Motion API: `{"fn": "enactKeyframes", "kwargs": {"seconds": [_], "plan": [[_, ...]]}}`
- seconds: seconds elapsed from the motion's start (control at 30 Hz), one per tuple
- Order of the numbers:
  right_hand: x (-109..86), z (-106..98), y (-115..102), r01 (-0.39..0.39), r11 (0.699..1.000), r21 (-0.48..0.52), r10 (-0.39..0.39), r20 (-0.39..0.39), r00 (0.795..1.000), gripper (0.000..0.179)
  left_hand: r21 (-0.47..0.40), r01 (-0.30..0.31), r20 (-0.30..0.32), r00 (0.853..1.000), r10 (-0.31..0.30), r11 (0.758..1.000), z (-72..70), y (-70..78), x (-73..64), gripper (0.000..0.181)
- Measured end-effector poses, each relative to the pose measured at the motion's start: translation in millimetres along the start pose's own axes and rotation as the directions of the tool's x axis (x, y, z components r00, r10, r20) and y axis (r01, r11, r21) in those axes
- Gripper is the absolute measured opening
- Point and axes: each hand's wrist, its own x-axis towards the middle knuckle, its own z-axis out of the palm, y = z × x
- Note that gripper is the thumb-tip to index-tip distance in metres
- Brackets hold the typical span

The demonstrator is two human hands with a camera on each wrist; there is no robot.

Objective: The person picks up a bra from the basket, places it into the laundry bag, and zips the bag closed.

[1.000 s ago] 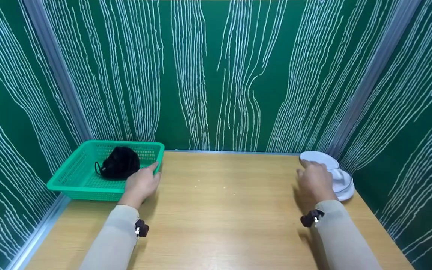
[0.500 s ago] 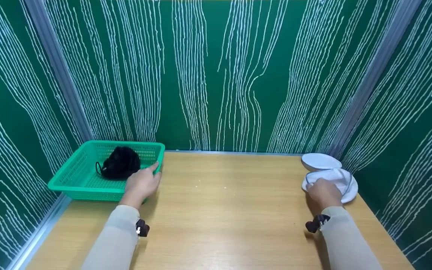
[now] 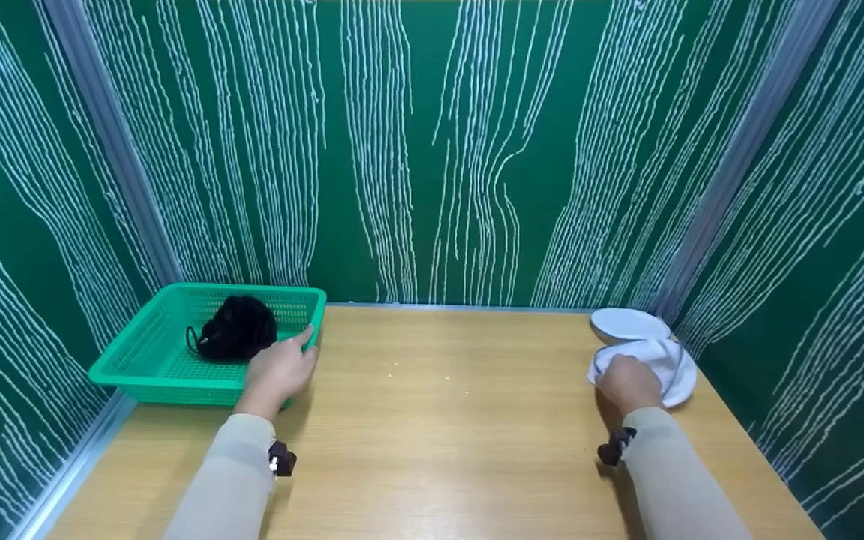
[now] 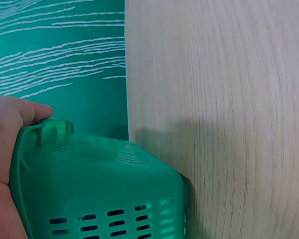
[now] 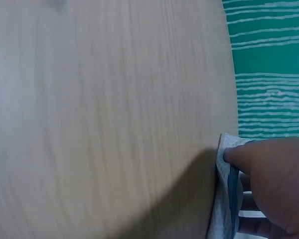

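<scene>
At the table's right, two white slippers lie against each other. My right hand (image 3: 629, 382) grips the edge of the nearer slipper (image 3: 657, 352), which has a grey-blue trim. The farther slipper (image 3: 627, 324) lies sole-like and flat behind it. In the right wrist view the thumb presses on the slipper's white edge (image 5: 222, 194), with fingers on its other side. My left hand (image 3: 278, 375) holds the right rim of a green plastic basket (image 3: 177, 391); the left wrist view shows the thumb over the basket's rim (image 4: 55, 128). A black fuzzy thing (image 3: 237, 326) with a thin cord loop lies inside the basket.
Green walls (image 3: 432, 150) with white wavy lines enclose the wooden table (image 3: 432, 450) at the back and both sides. The basket stands at the back left corner, close to the wall. A few tiny pale specks (image 3: 447, 377) lie mid-table.
My right hand has come down from over the slippers onto the nearer one and taken hold of its edge. The slippers have shifted slightly left. My left hand stays on the basket.
</scene>
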Motion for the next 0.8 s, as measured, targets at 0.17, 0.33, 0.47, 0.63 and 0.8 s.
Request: {"fn": "enactKeyframes", "kwargs": {"seconds": [0.17, 0.33, 0.47, 0.63, 0.8], "plan": [[0.2, 4.5, -17.2, 0.019, 1.000, -0.002, -0.019, 0.006, 1.000, 0.043, -0.008, 0.000, 0.009, 1.000, 0.000, 1.000, -0.8, -1.6, -0.4, 0.060], [-1.5, 8.7, -41.1, 0.017, 0.999, 0.028, -0.018, 0.040, 0.999, 0.042, -0.016, 0.015, 0.010, 1.000, -0.015, 1.000, -3.4, -2.7, -1.2, 0.060], [-2.5, 15.7, -60.4, 0.021, 1.000, 0.020, -0.022, 0.057, 0.998, 0.040, -0.023, 0.024, 0.022, 0.999, -0.023, 0.999, -4.7, -3.2, -1.5, 0.061], [-5.7, 23.9, -79.6, 0.100, 0.994, -0.037, -0.098, 0.039, 0.994, 0.031, -0.020, 0.017, 0.026, 1.000, -0.016, 1.000, -2.7, -2.7, -1.8, 0.061], [-11.1, 30.6, -99.2, 0.159, 0.986, -0.057, -0.159, 0.013, 0.987, 0.021, -0.018, 0.015, 0.024, 1.000, -0.014, 1.000, -2.8, -0.8, -1.8, 0.060]]}}
